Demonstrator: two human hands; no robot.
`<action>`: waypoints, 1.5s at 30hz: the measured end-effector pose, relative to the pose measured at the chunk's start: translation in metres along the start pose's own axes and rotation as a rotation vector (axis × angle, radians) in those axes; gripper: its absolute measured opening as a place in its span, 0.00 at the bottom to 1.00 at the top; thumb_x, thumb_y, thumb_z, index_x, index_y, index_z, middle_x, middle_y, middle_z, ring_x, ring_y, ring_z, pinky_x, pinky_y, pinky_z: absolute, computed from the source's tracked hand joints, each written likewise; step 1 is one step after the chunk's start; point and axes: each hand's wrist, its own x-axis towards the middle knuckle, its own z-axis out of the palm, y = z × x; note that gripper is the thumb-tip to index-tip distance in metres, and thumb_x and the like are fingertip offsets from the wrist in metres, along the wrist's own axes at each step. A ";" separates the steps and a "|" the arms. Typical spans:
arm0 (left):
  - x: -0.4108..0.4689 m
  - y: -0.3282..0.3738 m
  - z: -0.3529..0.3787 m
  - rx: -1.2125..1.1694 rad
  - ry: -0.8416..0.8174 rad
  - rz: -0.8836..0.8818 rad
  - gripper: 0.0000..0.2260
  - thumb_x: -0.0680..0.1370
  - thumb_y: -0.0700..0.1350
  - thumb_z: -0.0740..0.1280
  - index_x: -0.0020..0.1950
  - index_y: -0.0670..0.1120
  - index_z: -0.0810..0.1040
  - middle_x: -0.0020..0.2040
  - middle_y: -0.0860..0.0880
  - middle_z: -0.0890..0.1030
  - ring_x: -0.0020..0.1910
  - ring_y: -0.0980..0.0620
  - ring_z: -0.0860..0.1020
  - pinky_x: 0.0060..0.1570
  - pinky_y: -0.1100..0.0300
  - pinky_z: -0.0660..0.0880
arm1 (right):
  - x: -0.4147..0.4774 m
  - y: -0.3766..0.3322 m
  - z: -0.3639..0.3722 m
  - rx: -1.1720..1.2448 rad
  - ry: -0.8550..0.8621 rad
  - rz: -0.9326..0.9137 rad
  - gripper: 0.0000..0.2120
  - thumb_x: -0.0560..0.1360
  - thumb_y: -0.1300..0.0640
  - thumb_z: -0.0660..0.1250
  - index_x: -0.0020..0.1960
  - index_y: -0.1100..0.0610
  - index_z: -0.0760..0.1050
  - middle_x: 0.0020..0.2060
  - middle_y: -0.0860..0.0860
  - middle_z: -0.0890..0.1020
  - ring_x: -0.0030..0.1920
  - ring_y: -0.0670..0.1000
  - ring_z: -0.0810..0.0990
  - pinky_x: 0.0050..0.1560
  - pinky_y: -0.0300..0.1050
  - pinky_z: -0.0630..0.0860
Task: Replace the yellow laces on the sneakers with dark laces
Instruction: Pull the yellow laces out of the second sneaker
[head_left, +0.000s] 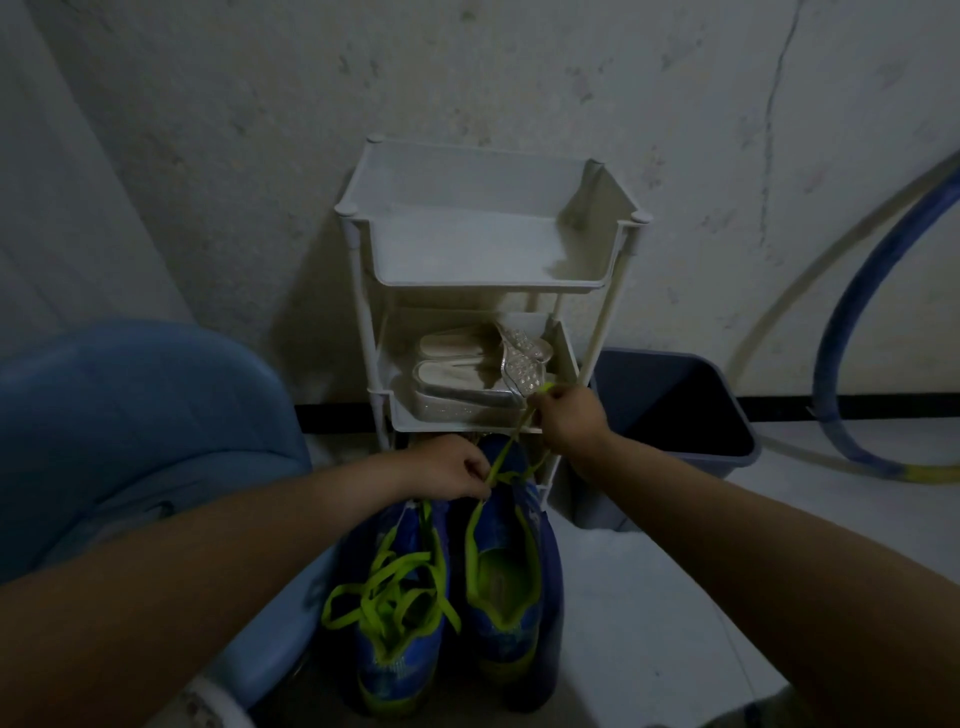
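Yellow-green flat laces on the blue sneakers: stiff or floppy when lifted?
Probably floppy: the flat yellow-green laces lie in slack loops over one blue sneaker. Likely light; one runs straight only where the right hand pulls.

dim, bluish, grainy view; wide-angle bending at edges; soft shadow left of the shelf rack (488, 249), light perhaps from right.

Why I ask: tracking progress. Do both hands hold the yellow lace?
Yes, the left hand and right hand each pinch the yellow lace stretched between them.
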 end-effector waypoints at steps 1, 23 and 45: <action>0.001 -0.001 0.000 0.003 0.021 -0.006 0.04 0.75 0.50 0.72 0.46 0.51 0.83 0.45 0.53 0.83 0.48 0.54 0.80 0.51 0.57 0.77 | -0.001 -0.001 0.000 0.030 0.004 0.004 0.10 0.82 0.55 0.61 0.51 0.60 0.78 0.42 0.57 0.81 0.37 0.51 0.80 0.35 0.45 0.77; 0.000 0.010 -0.005 -0.172 0.111 0.039 0.08 0.78 0.37 0.65 0.52 0.48 0.81 0.36 0.55 0.77 0.38 0.57 0.75 0.38 0.67 0.70 | -0.020 -0.008 0.010 -0.132 -0.295 -0.049 0.11 0.80 0.56 0.64 0.42 0.60 0.78 0.35 0.55 0.80 0.29 0.48 0.77 0.25 0.37 0.71; -0.001 0.015 0.002 0.287 -0.037 0.002 0.18 0.76 0.44 0.66 0.66 0.46 0.78 0.63 0.46 0.75 0.60 0.48 0.75 0.63 0.54 0.73 | -0.007 0.017 -0.001 -0.955 -0.329 -0.281 0.17 0.76 0.49 0.67 0.62 0.55 0.72 0.59 0.55 0.77 0.55 0.57 0.79 0.54 0.50 0.78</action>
